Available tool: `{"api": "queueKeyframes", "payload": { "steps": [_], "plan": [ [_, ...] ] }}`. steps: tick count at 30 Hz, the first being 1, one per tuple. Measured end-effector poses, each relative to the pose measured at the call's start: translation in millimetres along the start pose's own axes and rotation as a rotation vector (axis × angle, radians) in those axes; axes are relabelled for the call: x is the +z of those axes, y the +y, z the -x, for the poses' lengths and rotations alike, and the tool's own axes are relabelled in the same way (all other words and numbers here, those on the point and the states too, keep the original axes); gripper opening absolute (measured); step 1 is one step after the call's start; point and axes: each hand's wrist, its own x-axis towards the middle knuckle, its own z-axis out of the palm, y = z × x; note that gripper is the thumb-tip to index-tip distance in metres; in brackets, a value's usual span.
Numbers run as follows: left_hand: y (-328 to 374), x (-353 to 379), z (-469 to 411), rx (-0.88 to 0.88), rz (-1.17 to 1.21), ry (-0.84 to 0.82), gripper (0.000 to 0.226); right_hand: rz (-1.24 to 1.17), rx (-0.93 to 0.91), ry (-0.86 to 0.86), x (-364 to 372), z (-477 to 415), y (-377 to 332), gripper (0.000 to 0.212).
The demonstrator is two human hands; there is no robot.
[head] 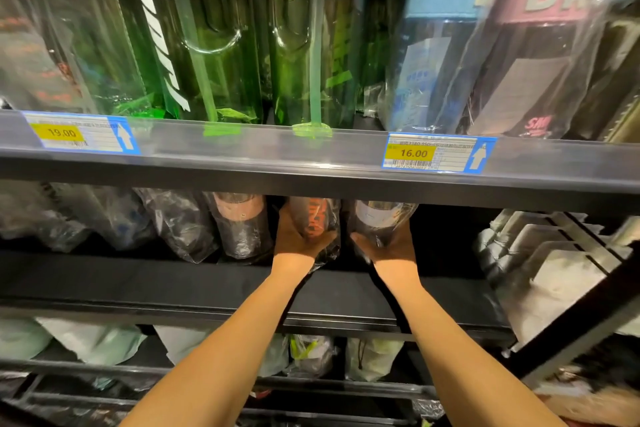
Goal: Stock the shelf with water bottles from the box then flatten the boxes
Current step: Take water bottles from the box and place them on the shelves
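Observation:
Both my arms reach into the middle shelf, under the upper shelf edge. My left hand grips a dark bottle with orange lettering, wrapped in clear plastic. My right hand grips a second plastic-wrapped bottle with a pale label right beside it. Both bottles stand on the shelf, their tops hidden behind the upper shelf rail. More wrapped dark bottles stand in a row to the left of my left hand. No box is in view.
The upper shelf holds green bottles and bagged bottles with blue and pink bands; price tags 19.00 and 16.00 sit on its rail. White packaged goods fill a wire rack at right. Bagged items lie on the lower shelf.

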Motion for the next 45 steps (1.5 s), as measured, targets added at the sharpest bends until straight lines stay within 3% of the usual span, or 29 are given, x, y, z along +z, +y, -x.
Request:
{"api": "queueKeyframes", "payload": {
  "steps": [5, 8, 11, 13, 15, 17, 20, 27, 31, 36, 41, 45],
  "plan": [
    [4, -16, 11, 0.008, 0.016, -0.080, 0.104, 0.013, 0.009, -0.007, -4, 4, -5, 0.095],
    [7, -35, 22, -0.015, -0.040, -0.120, 0.117, 0.213, 0.073, -0.026, -6, 16, -8, 0.090],
    [8, -56, 31, -0.075, -0.235, -0.234, 0.094, 0.486, 0.290, -0.109, -11, 33, -17, 0.077],
    [14, -73, 41, -0.076, -0.391, -0.276, 0.078, 0.636, 0.261, -0.058, -11, 47, -25, 0.068],
    [21, -92, 51, -0.001, -0.457, -0.307, 0.073, 0.733, 0.183, 0.015, -6, 69, -37, 0.063],
    [23, -112, 60, 0.111, -0.564, -0.373, 0.060, 0.696, 0.179, 0.007, -1, 96, -50, 0.071],
    [14, -142, 73, 0.244, -0.666, -0.479, 0.064, 0.701, 0.192, -0.036, 11, 141, -63, 0.079],
    [-14, -204, 107, 0.387, -0.888, -0.568, 0.062, 1.139, 0.151, -0.133, 35, 247, -86, 0.070],
    [-39, -248, 145, 0.464, -0.794, -0.522, 0.050, 1.260, 0.150, -0.185, 50, 304, -99, 0.070],
    [-55, -304, 184, 0.428, -0.852, -0.522, 0.036, 1.299, 0.082, -0.259, 75, 368, -116, 0.070],
    [-67, -377, 241, 0.298, -0.968, -0.491, 0.040, 1.235, 0.026, -0.319, 105, 442, -123, 0.070],
    [-84, -455, 303, 0.442, -0.994, -0.368, 0.032, 1.201, 0.010, -0.409, 141, 504, -130, 0.070]
  ]
}}
